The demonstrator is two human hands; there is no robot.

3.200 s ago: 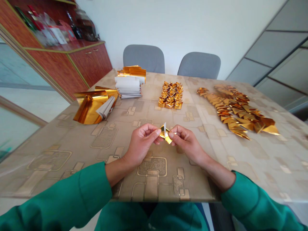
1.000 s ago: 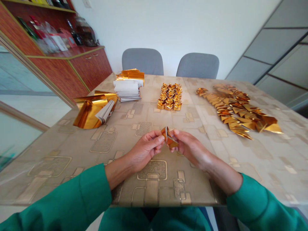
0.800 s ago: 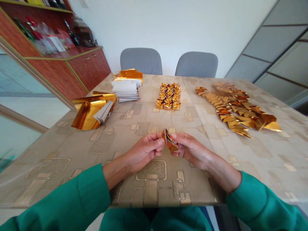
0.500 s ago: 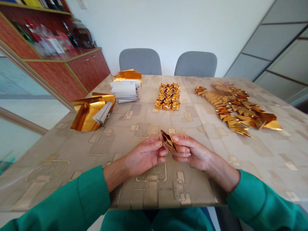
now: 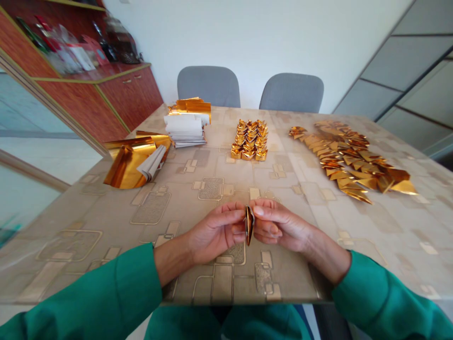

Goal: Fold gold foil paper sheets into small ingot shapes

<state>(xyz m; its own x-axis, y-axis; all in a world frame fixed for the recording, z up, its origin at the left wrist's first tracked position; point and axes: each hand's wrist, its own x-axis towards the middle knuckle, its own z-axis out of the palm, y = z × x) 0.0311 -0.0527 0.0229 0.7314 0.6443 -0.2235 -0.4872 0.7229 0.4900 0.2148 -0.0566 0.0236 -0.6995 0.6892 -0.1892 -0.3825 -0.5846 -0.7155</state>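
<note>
Between my two hands, above the near middle of the table, is a small folded gold paper piece (image 5: 249, 225), held upright and narrow with a dark slit along it. My left hand (image 5: 221, 230) pinches its left side with thumb and fingers. On the right side, my right hand (image 5: 278, 221) grips it the same way, fingers curled behind. Farther back stands a compact block of shaped gold paper ingots (image 5: 249, 140) in rows. Over to the right lie long overlapping rows of flatter folded gold paper pieces (image 5: 348, 156).
At the back left is a stack of white-backed paper (image 5: 186, 128) with gold sheets on top. Nearer, loose gold foil sheets (image 5: 127, 165) lie curled. The patterned tablecloth (image 5: 148, 208) covers the table. Two grey chairs (image 5: 208, 86) stand behind it, beside a wooden cabinet (image 5: 130, 94).
The folded piece has turned from tilted with its opening spread to upright and narrower. Both hands remain on it, with the fingers slightly shifted.
</note>
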